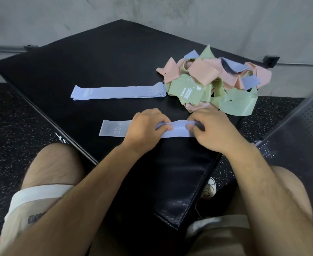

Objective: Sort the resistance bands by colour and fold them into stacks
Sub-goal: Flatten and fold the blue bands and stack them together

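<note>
Lying flat near the front corner of the black padded box (100, 60): a blue resistance band (113, 128), pale lavender-blue, printed "20 LB" in white near its left end, that end resting free on the box top. Pinching it from the left, fingers curled tight on the cloth: the left hand (146, 129), thumb and forefinger closed on a raised crease in the band's middle. Pinching the same crease from the right: the right hand (213, 130), fingertips bunching the fabric up off the box, so both grips closed narrow on the blue resistance band and nearly touching each other.

Lying farther back on the box than the held one, well apart from it: a folded blue band (117, 92), long, flat, doubled in layers, its right end touching the pile. Heaping at the box's right side, beyond the right hand: a tangled pile of bands (212, 84), pink, sage green and blue mixed together, one green piece showing a white label, some loops hanging over the box's right edge.

Spreading out below the box on both sides: dark speckled rubber flooring (13, 117). Standing behind the box: a grey concrete wall (152, 10), with a thin conduit running along its foot. Showing right of the box: a perforated dark metal panel (299, 130). Straddling the box's front corner: bare knees in light shorts.
</note>
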